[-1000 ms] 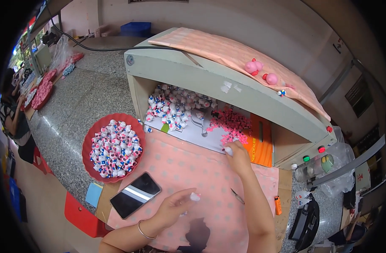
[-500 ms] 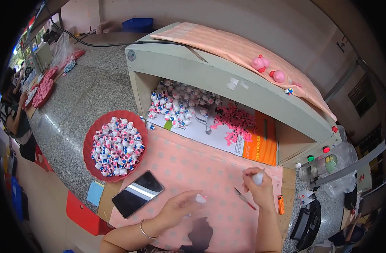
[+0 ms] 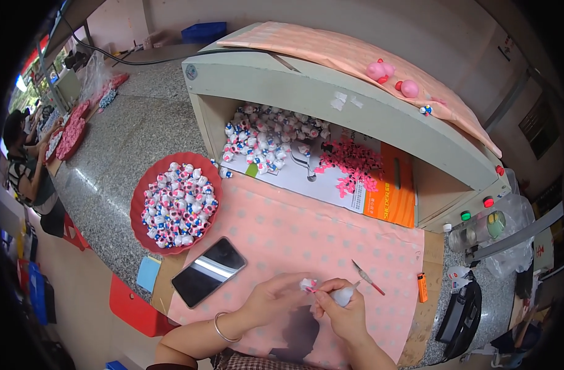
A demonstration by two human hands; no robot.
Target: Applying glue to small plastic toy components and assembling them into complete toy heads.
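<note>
Spanning the speckled stone counter (image 3: 118,145), a pale green box hood (image 3: 331,102) shelters heaps of small white figurines (image 3: 266,139) and pink pieces (image 3: 353,163). Before it lies a pink dotted cloth (image 3: 294,228), with a red bowl (image 3: 140,213) of finished figurines (white, pink and blue) to its left and a black phone (image 3: 209,271) just below. Near the bottom edge both hands meet: the left hand (image 3: 269,299) pinches a tiny figurine (image 3: 308,284), the right hand (image 3: 346,308) grips a small white bottle (image 3: 343,296), its tip against the figurine.
</note>
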